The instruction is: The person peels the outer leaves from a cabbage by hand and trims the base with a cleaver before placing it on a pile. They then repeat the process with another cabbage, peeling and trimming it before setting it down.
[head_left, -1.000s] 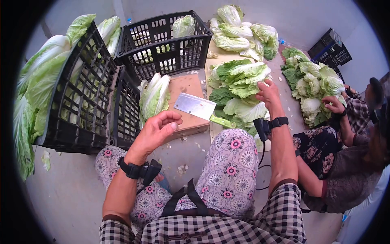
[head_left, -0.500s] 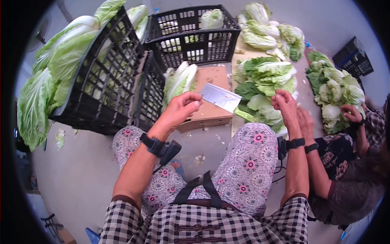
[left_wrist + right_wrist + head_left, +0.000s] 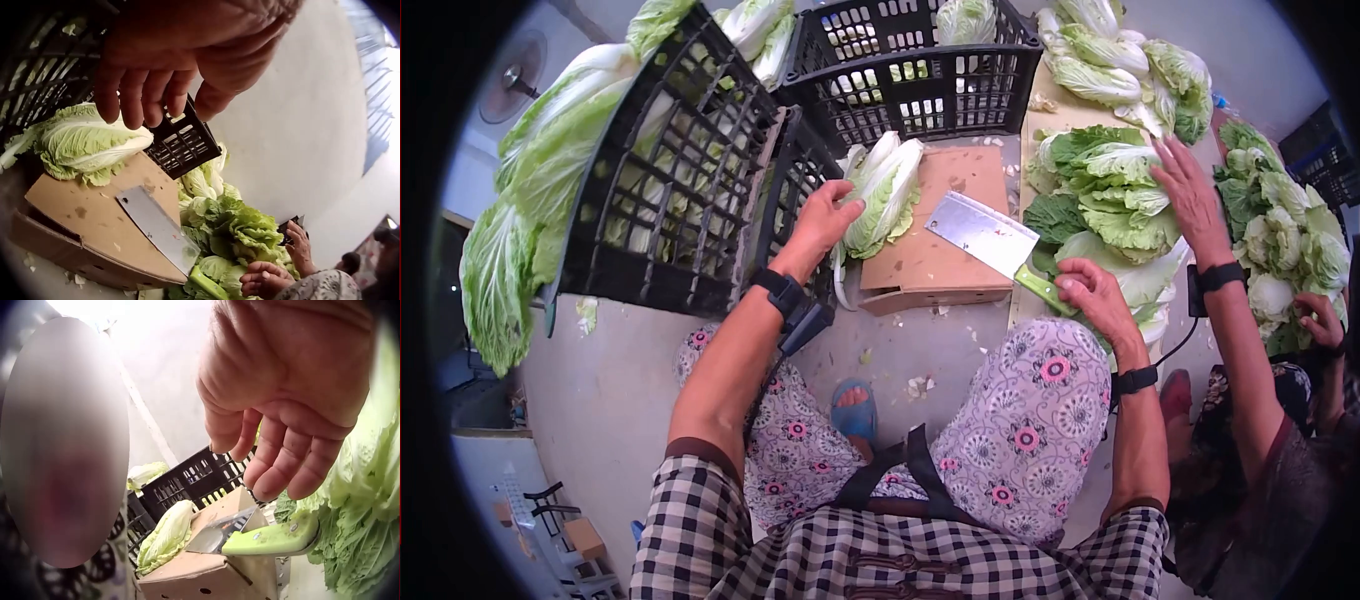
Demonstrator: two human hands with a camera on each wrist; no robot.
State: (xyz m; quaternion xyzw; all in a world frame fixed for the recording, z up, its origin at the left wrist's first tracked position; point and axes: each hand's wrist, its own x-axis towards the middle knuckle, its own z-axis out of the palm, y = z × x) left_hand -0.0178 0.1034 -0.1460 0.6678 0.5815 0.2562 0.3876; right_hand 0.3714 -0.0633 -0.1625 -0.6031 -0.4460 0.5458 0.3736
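A cleaver (image 3: 982,232) with a green handle lies on an upturned cardboard box (image 3: 960,170), its handle jutting past the box's right edge. At the box's left side leans a napa cabbage (image 3: 890,190). My left hand (image 3: 825,222) is right beside that cabbage, fingers loosely bent and holding nothing; in the left wrist view the fingers overlap the cabbage (image 3: 94,140). Close over the cleaver's handle (image 3: 275,536) hovers my right hand (image 3: 1097,300), its fingers loosely curled with nothing in them.
Black crates (image 3: 920,90) holding cabbages stand behind and left of the box. Loose leaves and cabbages (image 3: 1115,180) are heaped on the right, where another person's hand (image 3: 1190,190) touches the leaves. A further leaf pile (image 3: 1280,230) lies beyond. Scraps litter the floor.
My left hand has moved forward to the cabbage. My right hand has drawn back from the leaf heap to the cleaver's handle. Another person's hand has reached onto the leaves.
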